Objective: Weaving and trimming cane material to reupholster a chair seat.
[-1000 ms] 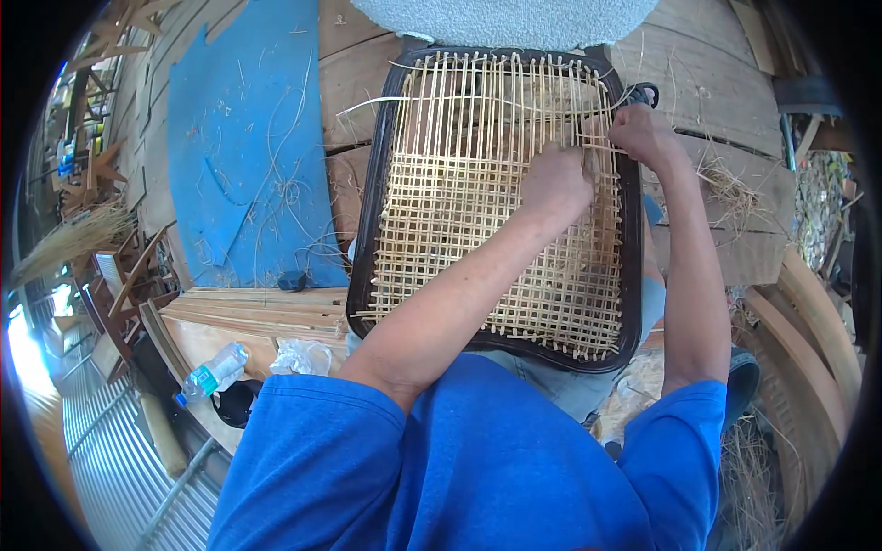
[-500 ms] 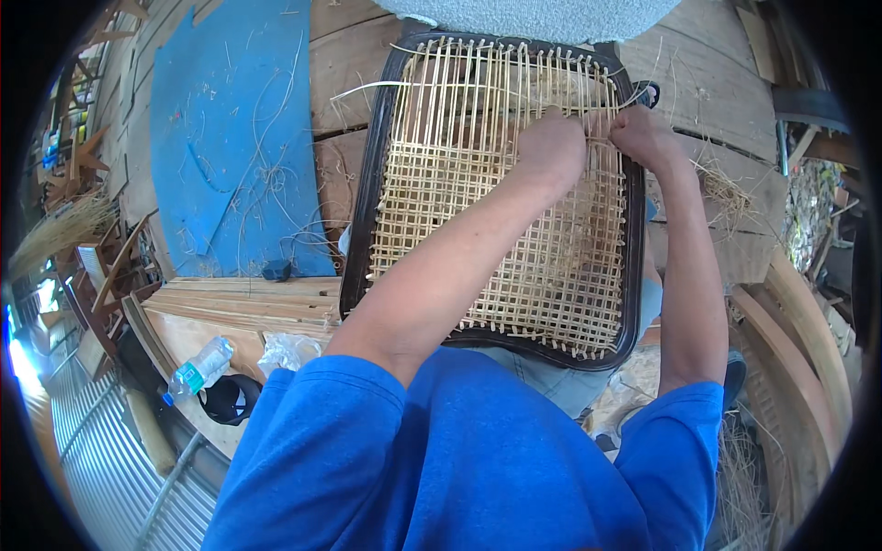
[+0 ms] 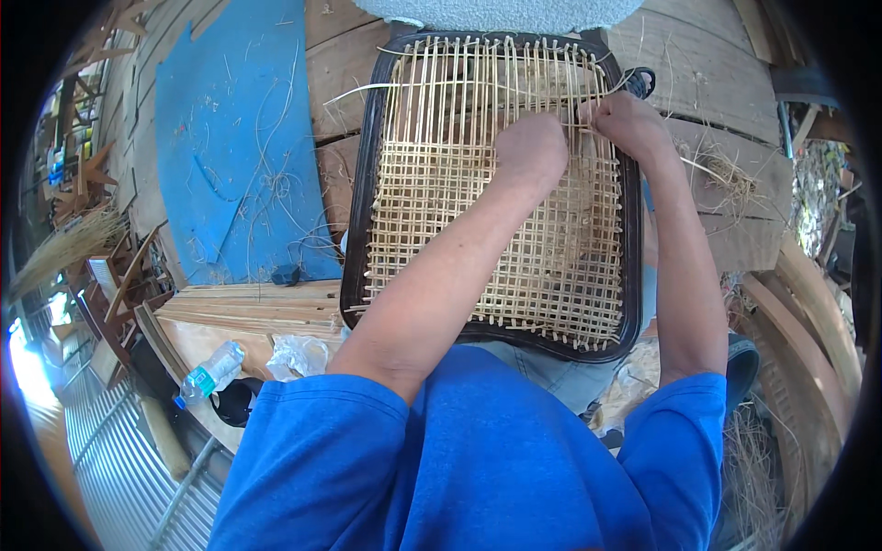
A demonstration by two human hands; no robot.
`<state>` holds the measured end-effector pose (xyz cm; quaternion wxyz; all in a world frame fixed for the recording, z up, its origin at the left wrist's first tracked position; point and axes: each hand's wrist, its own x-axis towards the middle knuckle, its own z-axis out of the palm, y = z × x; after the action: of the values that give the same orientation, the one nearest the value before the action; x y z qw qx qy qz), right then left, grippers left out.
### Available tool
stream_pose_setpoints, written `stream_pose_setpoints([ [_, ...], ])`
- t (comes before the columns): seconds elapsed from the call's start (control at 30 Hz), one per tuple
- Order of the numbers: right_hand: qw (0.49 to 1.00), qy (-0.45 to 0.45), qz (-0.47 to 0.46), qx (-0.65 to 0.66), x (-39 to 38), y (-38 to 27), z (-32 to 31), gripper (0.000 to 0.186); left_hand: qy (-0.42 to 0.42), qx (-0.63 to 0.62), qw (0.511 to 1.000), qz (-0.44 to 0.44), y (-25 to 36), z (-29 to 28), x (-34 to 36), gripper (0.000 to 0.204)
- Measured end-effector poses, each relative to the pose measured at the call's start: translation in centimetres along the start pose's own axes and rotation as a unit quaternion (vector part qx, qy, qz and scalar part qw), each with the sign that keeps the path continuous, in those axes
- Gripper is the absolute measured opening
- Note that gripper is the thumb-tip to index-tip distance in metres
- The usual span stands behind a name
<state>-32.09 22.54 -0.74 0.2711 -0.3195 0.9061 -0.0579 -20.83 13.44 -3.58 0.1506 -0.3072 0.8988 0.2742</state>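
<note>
A dark-framed seat panel [image 3: 356,216] lies before me, strung with pale cane strands [image 3: 441,197]. Its lower part is woven in a close grid; near the far edge mostly lengthwise strands show. One loose cane strand [image 3: 354,90] crosses the far part and sticks out past the left frame. My left hand [image 3: 533,147] is closed over the weave right of centre, its fingers hidden behind the back of the hand. At the right frame edge, my right hand [image 3: 630,125] is closed, thumb and fingers pinching at a cane strand.
A blue sheet [image 3: 243,138] with cane scraps covers planks at the left. Beyond the panel is a light grey fuzzy cloth [image 3: 505,13]. A plastic bottle [image 3: 211,372] and a crumpled plastic bag [image 3: 299,356] lie lower left. Curved wooden pieces [image 3: 808,321] stand at the right.
My left hand has shifted a little to the left over the weave. My right hand has moved slightly left and away from me, inward over the frame edge.
</note>
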Motion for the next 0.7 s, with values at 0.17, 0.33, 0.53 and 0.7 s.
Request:
stream_pose_setpoints([
  [0.17, 1.0, -0.011, -0.004, 0.006, 0.3, 0.1, -0.3, 0.024, -0.061, -0.127, 0.986, -0.093, -1.2, 0.2, 2.3, 0.018],
  [0.33, 0.999, -0.017, 0.016, 0.029, 0.9, 0.8, 1.1, 0.023, -0.054, -0.15, 0.984, -0.075, -0.8, 0.2, 1.3, 0.02],
  [0.53, 0.996, 0.028, 0.081, 0.01, 0.0, -0.8, 2.3, 0.025, 0.006, -0.013, 1.0, 0.022, -0.9, -1.2, -0.1, 0.018],
  [0.7, 0.997, 0.025, 0.072, 0.009, 0.6, 0.2, 2.8, 0.028, -0.054, -0.046, 0.996, -0.054, -0.4, -1.8, 0.6, 0.019],
])
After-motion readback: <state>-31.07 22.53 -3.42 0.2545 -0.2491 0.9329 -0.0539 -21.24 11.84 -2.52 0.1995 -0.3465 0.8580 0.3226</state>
